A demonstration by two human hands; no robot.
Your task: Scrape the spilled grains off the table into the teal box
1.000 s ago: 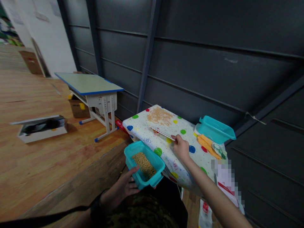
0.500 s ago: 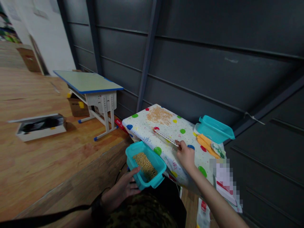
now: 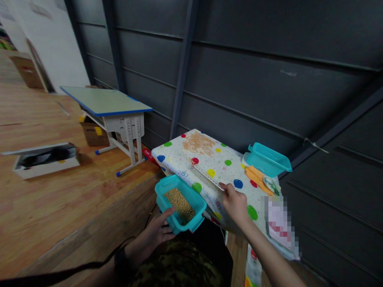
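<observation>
My left hand (image 3: pixel 158 230) grips the near side of a teal plastic container (image 3: pixel 194 195), thumb over the rim. Yellow-beige beans (image 3: pixel 181 204) that look like soybeans lie inside it. The container is held tilted, just below the table's front edge. In my right hand (image 3: pixel 235 201) is a thin white perforated strip (image 3: pixel 207 176), pinched at its near end and resting low along the tablecloth (image 3: pixel 221 169). Beyond the strip's far end, small tan grains (image 3: pixel 199 143) are spread over the table's far left part; their kind is too small to tell.
At the table's right stand another teal container (image 3: pixel 269 159), an orange cloth (image 3: pixel 259 179) and a round patterned item (image 3: pixel 271 185). A dark panelled wall (image 3: pixel 239 87) runs behind. Left are a blue-edged desk (image 3: pixel 107 101) and an opened white box (image 3: pixel 48 161) on the floor.
The whole view has shifted slightly. The strip lies nearer the table's front edge, its far end away from the red dot. Both hands keep their holds.
</observation>
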